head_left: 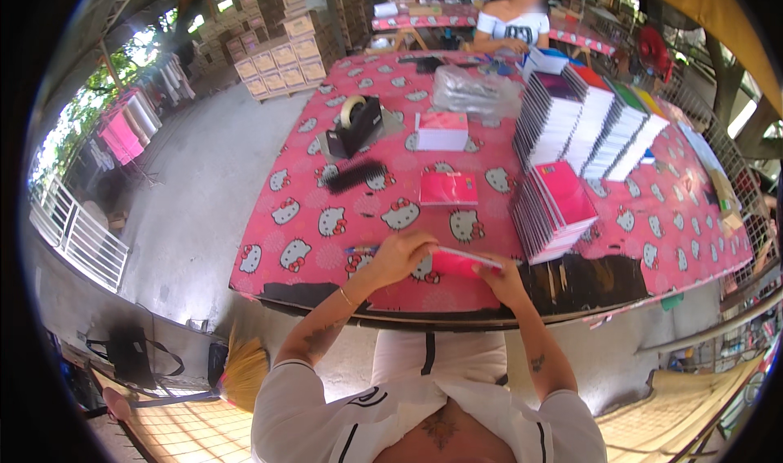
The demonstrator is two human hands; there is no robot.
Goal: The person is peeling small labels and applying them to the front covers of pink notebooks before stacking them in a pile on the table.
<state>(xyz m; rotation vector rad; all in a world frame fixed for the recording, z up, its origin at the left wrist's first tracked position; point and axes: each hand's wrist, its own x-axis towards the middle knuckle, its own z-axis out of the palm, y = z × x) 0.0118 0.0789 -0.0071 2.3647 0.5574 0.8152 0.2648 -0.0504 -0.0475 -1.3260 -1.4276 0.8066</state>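
Near the front edge of the table, I hold a thin pink notebook (463, 262) a little above the cloth. My left hand (401, 257) is closed at its left end, and my right hand (503, 282) grips its right end with the thumb on the cover. Another pink notebook (449, 189) lies flat just beyond. Behind that one sits a short pile of small pink-covered notebooks (441, 134). To the right of my hands rises a stack of pink spiral notebooks (556, 216). A pen (361, 250) lies beside my left wrist.
A black tape dispenser (356, 130) and a dark ridged bundle (356, 177) lie on the left of the pink patterned table (281, 233). Tall notebook stacks (583, 121) stand at right, clear plastic (475, 90) behind. A person (514, 24) is at the far end. Cartons (285, 65) are piled back left.
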